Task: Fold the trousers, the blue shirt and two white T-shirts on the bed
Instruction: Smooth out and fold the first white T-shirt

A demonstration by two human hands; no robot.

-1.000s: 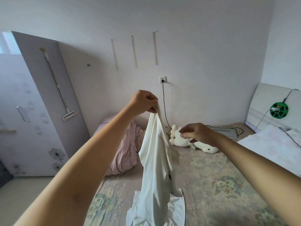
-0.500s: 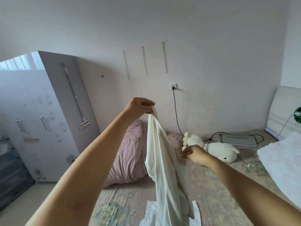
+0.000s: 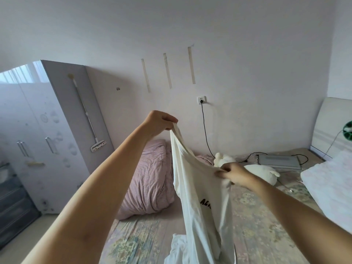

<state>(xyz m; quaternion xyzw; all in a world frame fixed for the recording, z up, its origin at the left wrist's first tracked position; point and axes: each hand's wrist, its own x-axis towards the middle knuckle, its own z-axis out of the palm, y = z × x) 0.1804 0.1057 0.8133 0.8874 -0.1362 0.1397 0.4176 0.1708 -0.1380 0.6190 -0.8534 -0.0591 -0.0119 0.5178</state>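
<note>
Left hand (image 3: 159,123) pinches the limp white cotton T-shirt (image 3: 198,197) high, right hand (image 3: 231,173) grips it lower right, its length hanging down toward the patterned bed (image 3: 257,216)

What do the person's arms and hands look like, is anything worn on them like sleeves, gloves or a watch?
Both arms are bare as far as the head view shows, with no sleeves reaching the forearms. The left hand and the right hand wear no gloves, and no watch, bracelet or ring shows on the visible sides. The fingernails are too small to judge.
</note>
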